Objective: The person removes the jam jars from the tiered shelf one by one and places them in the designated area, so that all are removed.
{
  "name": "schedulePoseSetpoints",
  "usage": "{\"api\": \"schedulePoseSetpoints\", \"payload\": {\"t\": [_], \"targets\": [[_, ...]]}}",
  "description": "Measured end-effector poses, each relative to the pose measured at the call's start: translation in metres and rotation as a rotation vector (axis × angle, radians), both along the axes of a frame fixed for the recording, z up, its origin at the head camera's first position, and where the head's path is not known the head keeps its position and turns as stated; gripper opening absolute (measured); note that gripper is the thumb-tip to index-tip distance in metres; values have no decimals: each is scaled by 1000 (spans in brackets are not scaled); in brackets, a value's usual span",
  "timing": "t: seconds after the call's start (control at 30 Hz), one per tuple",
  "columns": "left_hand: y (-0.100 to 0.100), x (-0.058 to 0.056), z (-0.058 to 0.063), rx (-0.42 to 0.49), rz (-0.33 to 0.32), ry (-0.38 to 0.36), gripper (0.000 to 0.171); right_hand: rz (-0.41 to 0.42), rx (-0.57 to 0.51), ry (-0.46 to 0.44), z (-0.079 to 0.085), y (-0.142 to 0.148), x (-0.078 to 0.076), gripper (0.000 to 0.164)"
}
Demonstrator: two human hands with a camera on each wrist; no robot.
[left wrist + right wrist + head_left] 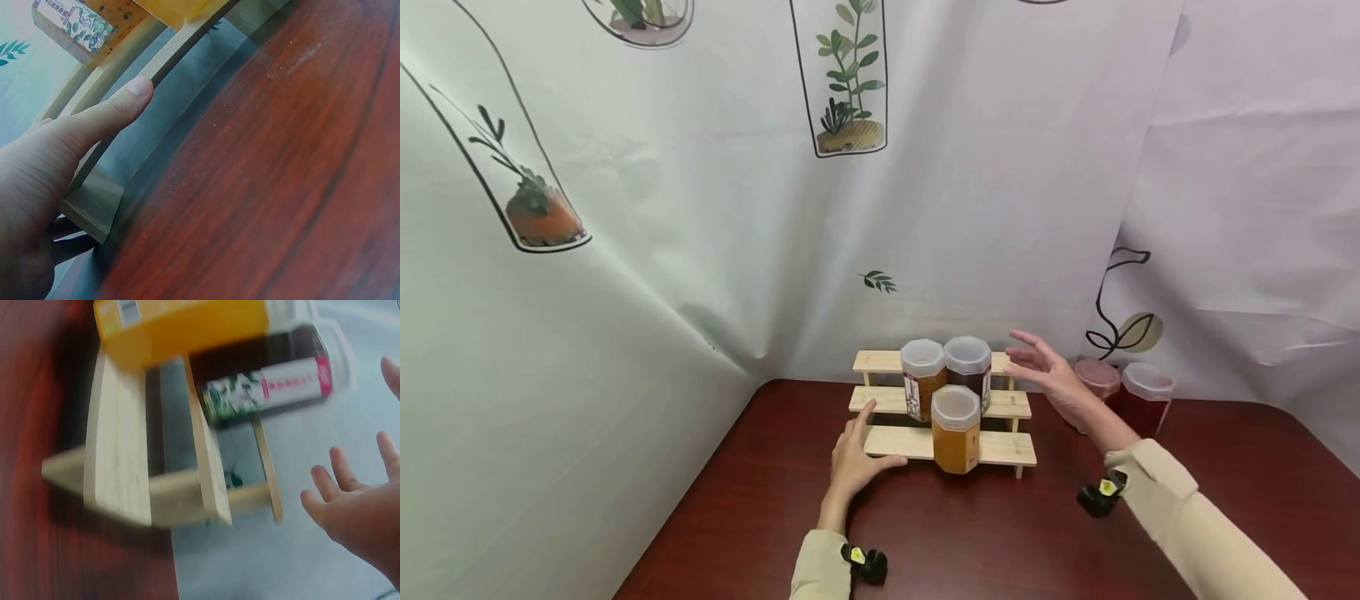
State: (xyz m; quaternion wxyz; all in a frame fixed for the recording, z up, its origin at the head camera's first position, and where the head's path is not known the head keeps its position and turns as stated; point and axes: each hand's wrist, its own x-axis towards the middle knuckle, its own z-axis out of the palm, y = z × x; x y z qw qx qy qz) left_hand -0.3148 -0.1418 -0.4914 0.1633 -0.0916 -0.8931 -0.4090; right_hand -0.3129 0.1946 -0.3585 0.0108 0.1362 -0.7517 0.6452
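We see a pale wooden rack [880, 401] with three steps standing on a dark red table [970, 533], and we take every place from it. At the rack's left end, level with its lowest step, is the left hand [850, 458]. Its fingers are spread wide around that end, with the thumb [128, 103] along the front edge of the lowest step; we cannot tell how firmly it presses.

The right hand [1051, 382] hangs in the air just beyond the rack's right end, near the top step. Its fingers are apart and slightly bent, and it holds nothing.

On the rack's lowest step, right of its middle, we find a yellow-orange jar [955, 448] with a clear lid. The middle step bears a speckled amber jar [927, 385] near its centre and, to the right, a dark jar [974, 380] with a white label; both stand upright.

Off the rack to its right, partly behind the right forearm, are a pink-lidded jar [1097, 375] and a white-lidded jar [1148, 382]. Behind the rack we see a pale cloth [1000, 208] printed with plants.
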Motion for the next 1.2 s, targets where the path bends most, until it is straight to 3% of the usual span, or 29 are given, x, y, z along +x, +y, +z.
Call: {"api": "schedulePoseSetpoints", "payload": {"t": [0.23, 0.4, 0.7, 1.2], "targets": [[0, 0, -1, -2, 7, 19, 110, 39, 2, -20, -8, -37, -13, 78], [1, 1, -2, -8, 2, 0, 110, 9, -16, -45, -12, -51, -19, 80], [3, 0, 0, -7, -3, 13, 110, -8, -31, -43, -13, -51, -20, 79], [1, -2, 0, -10, 3, 8, 108, 77, -36, -88, -14, -50, -33, 83]]}}
